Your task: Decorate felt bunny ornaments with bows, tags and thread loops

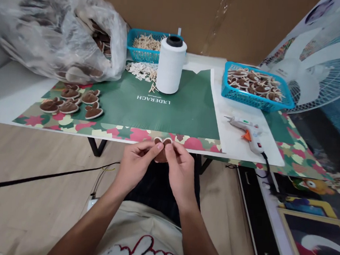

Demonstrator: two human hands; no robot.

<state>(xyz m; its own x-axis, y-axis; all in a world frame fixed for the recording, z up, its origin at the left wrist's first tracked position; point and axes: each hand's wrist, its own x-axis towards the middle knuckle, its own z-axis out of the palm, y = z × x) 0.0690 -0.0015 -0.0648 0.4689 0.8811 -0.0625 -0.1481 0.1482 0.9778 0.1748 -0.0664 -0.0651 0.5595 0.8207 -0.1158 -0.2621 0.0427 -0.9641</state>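
Between my hands, at the table's front edge, is a small brown bunny-shaped felt piece (161,156) with two white-rimmed ears pointing away from me. My left hand (138,160) pinches its left side, the thumb by one ear. My right hand (180,166) pinches the other side in the same way. Fingers cover much of the piece's body. Several similar brown bunny pieces (70,106) with pale edges lie in a group on the table's left part.
A white thread spool (170,69) stands mid-table before a blue basket (142,55) of pale bows. White tags (142,71) lie beside it. A plastic bag (61,33) bulges at left. At right are another filled basket (251,97), a glue gun (246,131) and a fan (302,68).
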